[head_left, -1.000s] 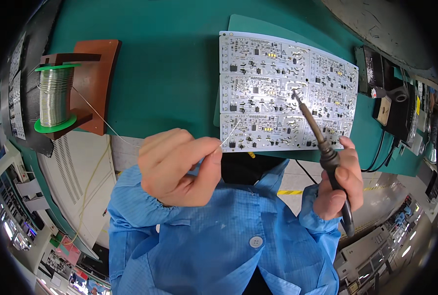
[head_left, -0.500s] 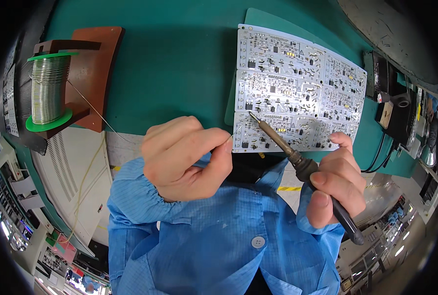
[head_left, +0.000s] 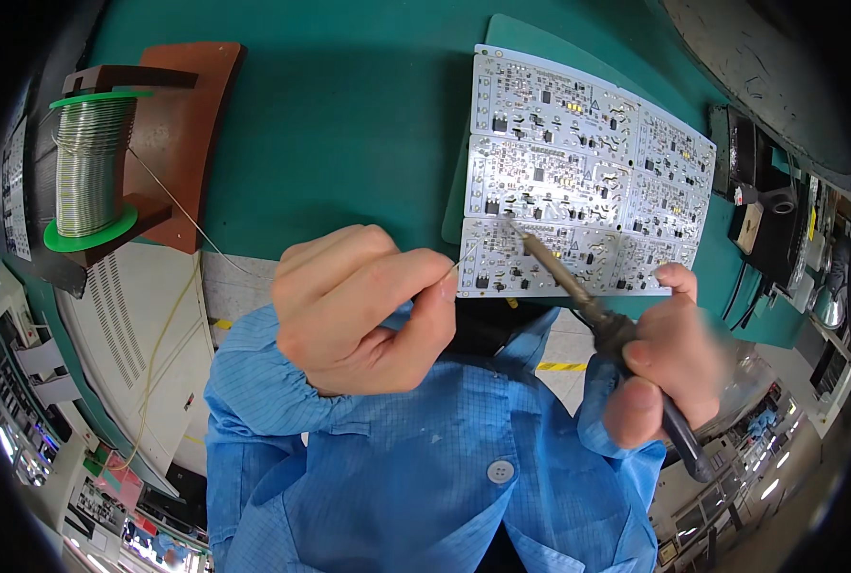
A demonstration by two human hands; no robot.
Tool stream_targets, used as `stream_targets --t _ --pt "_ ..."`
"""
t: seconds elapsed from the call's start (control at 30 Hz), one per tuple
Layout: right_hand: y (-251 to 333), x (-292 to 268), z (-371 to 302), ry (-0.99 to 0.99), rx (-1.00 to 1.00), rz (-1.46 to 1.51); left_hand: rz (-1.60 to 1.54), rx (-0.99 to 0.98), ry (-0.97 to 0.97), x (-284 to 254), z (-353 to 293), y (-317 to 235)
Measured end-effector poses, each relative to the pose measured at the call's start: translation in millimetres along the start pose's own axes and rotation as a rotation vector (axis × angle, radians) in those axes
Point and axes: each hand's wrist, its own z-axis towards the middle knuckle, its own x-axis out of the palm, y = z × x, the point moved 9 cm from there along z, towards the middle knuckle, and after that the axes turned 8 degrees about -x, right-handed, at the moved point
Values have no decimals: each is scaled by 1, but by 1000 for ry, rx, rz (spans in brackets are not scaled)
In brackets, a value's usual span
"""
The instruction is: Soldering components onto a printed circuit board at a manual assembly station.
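Observation:
Pinched between the thumb and forefinger of my left hand is a thin solder wire; its free end pokes out over the near left corner of a white circuit board panel. The wire trails back to a solder spool with green flanges at the left. My right hand grips a soldering iron by its dark handle, little finger lifted toward the panel. The iron's tip points up and left over the panel's near rows; whether it touches cannot be made out. Small components cover the panel.
The spool hangs in a dark holder on a brown base. Under everything lies a green bench mat, with its front edge just beyond my hands. At the right stand black equipment and cables.
The iron has shifted right and slightly nearer to me with my right hand, which is partly blurred. My left hand keeps its pinch on the wire almost in place.

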Motion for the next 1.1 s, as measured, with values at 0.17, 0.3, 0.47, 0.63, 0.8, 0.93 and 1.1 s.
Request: stream_targets --t 0.17,0.3,0.47,0.63,0.8,0.93,1.1 --pt "-15 -69 -43 -262 -79 -10 32 -6 -17 -8 14 -7" --pt "-47 -116 -74 -642 31 -347 22 -43 -58 -9 28 -2" --pt "-89 -115 -70 -414 433 -578 -13 -144 -54 1 36 14" --pt "-89 -118 -65 -437 472 -570 -115 -292 17 6 38 28" --pt "-72 -111 -70 -461 357 -598 -179 -314 67 13 35 36" --pt "-63 -90 -65 -370 340 -526 -204 -298 123 15 33 32" --pt "-67 -73 -66 -318 380 -408 -120 -266 124 20 31 22"
